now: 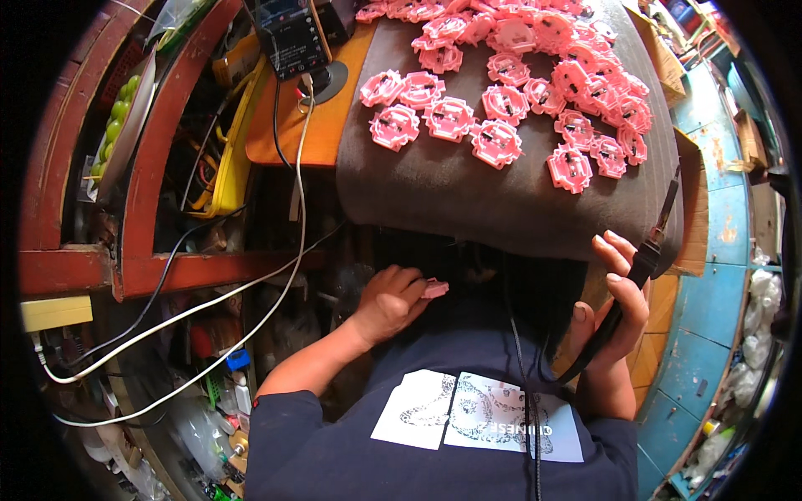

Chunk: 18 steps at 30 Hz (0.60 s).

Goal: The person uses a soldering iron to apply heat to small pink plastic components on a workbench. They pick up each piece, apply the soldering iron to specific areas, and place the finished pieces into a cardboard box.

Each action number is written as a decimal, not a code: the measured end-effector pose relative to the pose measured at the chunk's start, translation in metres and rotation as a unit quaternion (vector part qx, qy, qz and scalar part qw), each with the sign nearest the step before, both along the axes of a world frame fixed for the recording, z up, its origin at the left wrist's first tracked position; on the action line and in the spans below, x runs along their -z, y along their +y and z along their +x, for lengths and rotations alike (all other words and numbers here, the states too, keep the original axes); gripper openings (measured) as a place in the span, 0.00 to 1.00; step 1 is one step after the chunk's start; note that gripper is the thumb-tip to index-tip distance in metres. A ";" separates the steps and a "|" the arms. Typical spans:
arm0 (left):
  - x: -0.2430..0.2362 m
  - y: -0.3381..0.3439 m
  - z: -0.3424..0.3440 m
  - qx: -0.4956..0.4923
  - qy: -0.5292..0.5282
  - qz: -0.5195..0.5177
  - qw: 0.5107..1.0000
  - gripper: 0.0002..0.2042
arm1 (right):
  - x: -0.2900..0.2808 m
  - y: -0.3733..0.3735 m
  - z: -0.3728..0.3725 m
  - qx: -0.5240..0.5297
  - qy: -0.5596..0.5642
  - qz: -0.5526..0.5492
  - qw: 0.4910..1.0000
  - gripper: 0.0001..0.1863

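In my left hand point(391, 302), held low in front of my body, is a pink plastic part point(434, 289), seen edge-on. My right hand point(622, 313) grips what looks like a soldering iron point(645, 263), its thin dark tip pointing up and away beside the work surface's right edge. A black cord loops from the handle's lower end. Ahead, many pink plastic housings point(449, 118) with small black pieces inside lie on the dark, round-edged work surface point(468, 200). They are spread singly at the front and heaped toward the back right.
A phone point(292, 37) on a round stand stands on an orange wooden board point(322, 138) at the back left. White cables point(280, 292) cross the left side to a yellowish power box point(55, 314). Red wooden rails point(67, 274) are at left, blue panels point(714, 301) at right.
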State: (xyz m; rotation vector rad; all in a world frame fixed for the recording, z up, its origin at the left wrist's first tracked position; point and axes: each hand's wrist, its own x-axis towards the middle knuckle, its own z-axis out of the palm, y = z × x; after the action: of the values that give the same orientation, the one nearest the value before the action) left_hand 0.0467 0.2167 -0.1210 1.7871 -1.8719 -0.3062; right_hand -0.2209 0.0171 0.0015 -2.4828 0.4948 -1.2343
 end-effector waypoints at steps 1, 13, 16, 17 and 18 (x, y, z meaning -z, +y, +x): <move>-0.002 -0.001 -0.001 -0.028 0.074 -0.012 0.997 0.20 | -0.001 0.002 -0.002 0.004 0.001 0.005 1.000 0.20; -0.128 -0.134 0.005 -0.126 0.219 -0.053 0.966 0.14 | 0.018 -0.042 0.025 0.027 0.050 -0.034 0.998 0.22; -0.127 -0.147 0.002 -0.112 0.326 -0.010 0.939 0.17 | 0.023 -0.050 0.029 0.060 0.061 0.006 0.996 0.24; -0.129 -0.152 -0.002 -0.094 0.313 -0.028 0.945 0.17 | 0.023 -0.052 0.031 0.059 0.061 0.012 0.996 0.24; -0.131 -0.158 -0.006 -0.076 0.299 -0.045 0.950 0.18 | 0.024 -0.054 0.031 0.057 0.055 0.000 0.997 0.24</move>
State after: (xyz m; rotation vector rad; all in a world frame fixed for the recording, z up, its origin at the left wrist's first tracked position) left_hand 0.0408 0.0590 0.0103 1.5377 -1.2943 -0.6149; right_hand -0.1895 -0.0365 -0.0228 -2.5650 0.6741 -1.1420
